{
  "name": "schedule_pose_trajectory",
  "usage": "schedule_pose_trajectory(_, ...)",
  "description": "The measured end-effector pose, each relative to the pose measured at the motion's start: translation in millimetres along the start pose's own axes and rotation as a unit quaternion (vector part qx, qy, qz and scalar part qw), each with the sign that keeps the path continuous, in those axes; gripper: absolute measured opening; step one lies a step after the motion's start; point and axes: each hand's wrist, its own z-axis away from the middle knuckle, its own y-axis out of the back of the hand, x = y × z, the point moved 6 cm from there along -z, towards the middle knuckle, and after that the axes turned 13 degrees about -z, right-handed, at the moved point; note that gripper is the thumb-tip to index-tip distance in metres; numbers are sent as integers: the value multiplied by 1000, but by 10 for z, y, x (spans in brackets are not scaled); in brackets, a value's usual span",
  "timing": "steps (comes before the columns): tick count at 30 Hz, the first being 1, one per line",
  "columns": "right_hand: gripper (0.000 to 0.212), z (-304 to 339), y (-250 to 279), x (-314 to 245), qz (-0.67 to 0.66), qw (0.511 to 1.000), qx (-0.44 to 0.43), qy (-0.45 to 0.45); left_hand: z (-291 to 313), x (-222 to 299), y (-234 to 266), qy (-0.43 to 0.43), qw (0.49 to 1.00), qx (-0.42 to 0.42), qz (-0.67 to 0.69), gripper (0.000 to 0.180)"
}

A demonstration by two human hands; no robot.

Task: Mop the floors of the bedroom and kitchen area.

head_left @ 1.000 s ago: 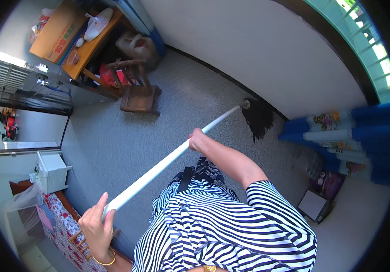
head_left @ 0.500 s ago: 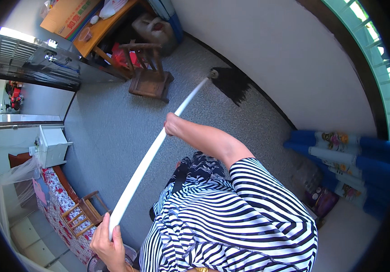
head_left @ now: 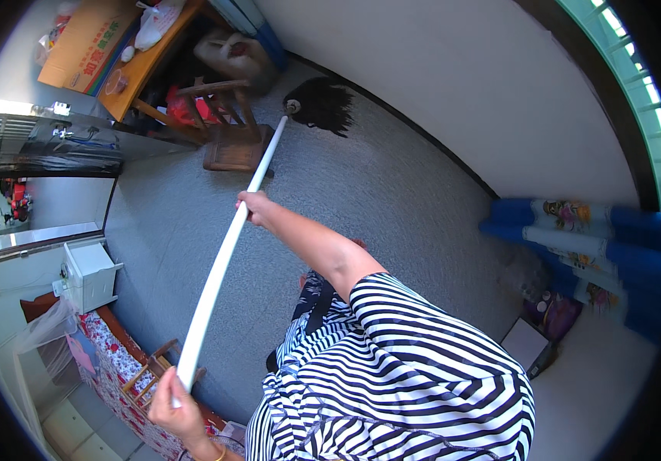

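A floor mop with a long white handle (head_left: 220, 265) slants across the view. Its black stranded head (head_left: 323, 107) lies spread on the grey floor near the far wall. My left hand (head_left: 177, 411) grips the handle's near end at the lower left. Further along the shaft, my right hand (head_left: 253, 206) is wrapped around it, the arm stretched forward. The handle's far end passes close beside a dark wooden chair (head_left: 236, 147), and from this angle I cannot tell if they touch.
An orange-brown table (head_left: 119, 100) with a cardboard box (head_left: 88, 50) stands beyond the chair. To the left are a white cabinet (head_left: 92, 276), a bed with floral cover (head_left: 119, 349) and a small wooden chair (head_left: 163, 361). Blue curtains (head_left: 561, 238) hang at right.
The mop head has slid left and farther away along the wall, closer to the dark chair. My right hand has moved left with the handle; both hands keep their grip.
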Motion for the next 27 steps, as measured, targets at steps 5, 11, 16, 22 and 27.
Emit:
schedule_pose_trajectory(5,10,267,-140,128,-61,997,-38,-19,-343,-595,261,73,991,38,101,13)
schedule_pose_trajectory(11,10,475,199,-67,-141,989,-16,34,-799,-797,243,31,991,53,121,17)
schedule_pose_trajectory(16,10,737,810,-311,-215,972,33,93,-1070,-608,-17,-34,980,5,197,16)
schedule_pose_trajectory(22,12,1130,1598,-641,-268,949,57,155,-1267,26,-210,-136,964,-52,223,17)
schedule_pose_trajectory(27,16,1482,2424,-920,-354,905,117,207,-1317,874,-398,-247,921,-79,290,11)
